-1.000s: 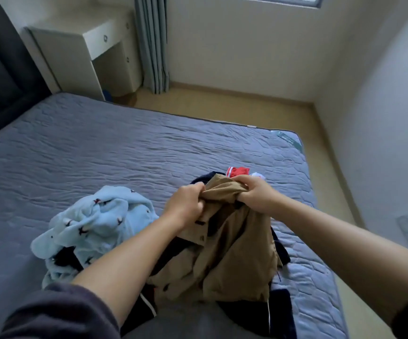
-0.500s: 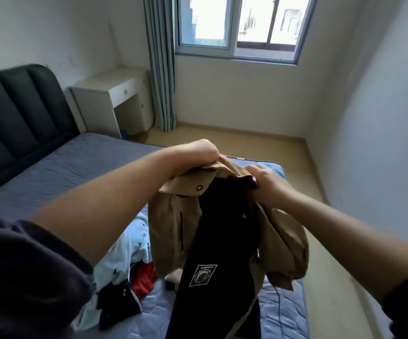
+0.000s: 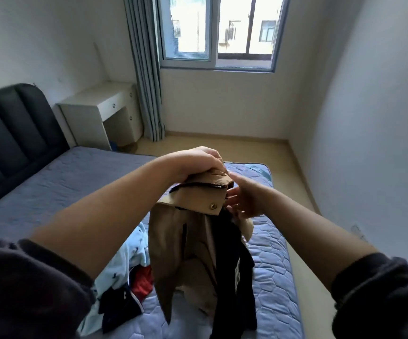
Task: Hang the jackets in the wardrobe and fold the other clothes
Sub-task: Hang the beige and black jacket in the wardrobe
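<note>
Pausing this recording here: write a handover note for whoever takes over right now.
Left hand grips the tan jacket by its collar, holding it up over the bed.
Right hand is open beside the collar, holding nothing.
Black fabric hangs with the jacket; lining or separate garment, cannot tell.
The pile of other clothes lies unfolded on the bed.
Done: nothing hung or folded.
Left: hang the jacket, fold the pile. No wardrobe in view.
</note>
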Motion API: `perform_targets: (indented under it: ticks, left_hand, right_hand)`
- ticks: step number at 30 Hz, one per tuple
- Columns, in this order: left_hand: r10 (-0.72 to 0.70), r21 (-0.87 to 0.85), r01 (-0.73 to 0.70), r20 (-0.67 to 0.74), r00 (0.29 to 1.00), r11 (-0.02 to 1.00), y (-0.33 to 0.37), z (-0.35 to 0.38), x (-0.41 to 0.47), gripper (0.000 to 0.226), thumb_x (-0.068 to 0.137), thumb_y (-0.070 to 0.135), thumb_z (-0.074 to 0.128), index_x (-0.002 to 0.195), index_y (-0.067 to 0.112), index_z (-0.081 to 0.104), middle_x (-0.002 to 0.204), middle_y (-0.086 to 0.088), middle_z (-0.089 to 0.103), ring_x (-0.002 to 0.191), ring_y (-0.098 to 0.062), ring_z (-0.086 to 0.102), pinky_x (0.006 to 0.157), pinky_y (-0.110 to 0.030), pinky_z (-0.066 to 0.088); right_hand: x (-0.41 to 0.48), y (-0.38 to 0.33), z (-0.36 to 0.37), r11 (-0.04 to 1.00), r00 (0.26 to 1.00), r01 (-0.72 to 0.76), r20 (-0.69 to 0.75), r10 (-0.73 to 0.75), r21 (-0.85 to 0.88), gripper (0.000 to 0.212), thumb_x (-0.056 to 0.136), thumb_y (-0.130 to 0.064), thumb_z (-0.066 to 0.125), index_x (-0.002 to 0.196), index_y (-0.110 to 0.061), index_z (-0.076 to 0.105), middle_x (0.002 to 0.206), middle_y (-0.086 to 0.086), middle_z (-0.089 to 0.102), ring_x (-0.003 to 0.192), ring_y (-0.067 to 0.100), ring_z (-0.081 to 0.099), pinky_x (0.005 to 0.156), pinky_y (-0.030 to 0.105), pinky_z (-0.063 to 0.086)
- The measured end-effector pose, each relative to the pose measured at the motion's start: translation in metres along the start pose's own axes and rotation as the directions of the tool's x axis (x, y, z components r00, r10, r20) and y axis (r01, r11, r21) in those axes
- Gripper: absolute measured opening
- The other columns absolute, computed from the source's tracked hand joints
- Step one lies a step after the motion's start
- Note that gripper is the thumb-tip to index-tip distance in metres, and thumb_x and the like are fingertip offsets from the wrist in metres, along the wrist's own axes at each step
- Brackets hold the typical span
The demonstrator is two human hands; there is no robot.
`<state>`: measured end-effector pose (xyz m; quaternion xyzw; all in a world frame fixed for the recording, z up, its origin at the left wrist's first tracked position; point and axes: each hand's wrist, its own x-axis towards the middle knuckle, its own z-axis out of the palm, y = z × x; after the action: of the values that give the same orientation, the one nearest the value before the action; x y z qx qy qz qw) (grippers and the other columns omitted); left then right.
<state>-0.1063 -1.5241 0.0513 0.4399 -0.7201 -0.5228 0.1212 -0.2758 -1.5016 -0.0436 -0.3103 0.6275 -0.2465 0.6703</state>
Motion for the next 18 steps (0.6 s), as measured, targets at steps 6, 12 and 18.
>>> perform_targets:
  ticks: [6, 12, 18]
  left_hand:
    - [0.025, -0.075, -0.021, 0.052, 0.998, 0.997, -0.031, 0.004, -0.015, 0.017, 0.085, 0.008, 0.066, 0.075, 0.018, 0.057, 0.072, -0.002, 0.059, 0.060, -0.011, 0.054, 0.055, -0.020, 0.046]
    - [0.062, -0.123, -0.052, 0.074, 0.995, 0.991, -0.079, 0.011, -0.029, 0.017, 0.091, 0.013, 0.061, 0.078, 0.021, 0.053, 0.075, 0.002, 0.054, 0.067, -0.009, 0.051, 0.060, -0.022, 0.041]
    - [0.087, 0.006, -0.086, -0.073, 0.994, 0.996, -0.103, -0.032, -0.024, 0.006, 0.095, 0.013, 0.055, 0.092, 0.017, 0.057, 0.092, -0.002, 0.066, 0.083, -0.016, 0.064, 0.068, -0.026, 0.050]
  right_hand:
    - [0.007, 0.001, 0.033, 0.999, 0.995, 0.022, -0.097, -0.024, -0.025, 0.030, 0.095, -0.019, 0.038, 0.065, -0.013, 0.043, 0.061, 0.004, 0.045, 0.053, 0.014, 0.043, 0.056, 0.025, 0.030]
    - [0.003, -0.017, 0.047, 0.905, 0.951, 0.296, -0.179, -0.251, 0.307, 0.022, 0.095, -0.005, 0.040, 0.076, -0.004, 0.051, 0.070, 0.012, 0.048, 0.064, 0.022, 0.048, 0.063, 0.032, 0.041]
    - [-0.034, -0.053, 0.044, 0.794, 0.805, 0.591, -0.167, -0.569, 0.140, 0.024, 0.098, -0.001, 0.043, 0.078, -0.010, 0.051, 0.065, 0.006, 0.047, 0.053, 0.014, 0.051, 0.053, 0.025, 0.047]
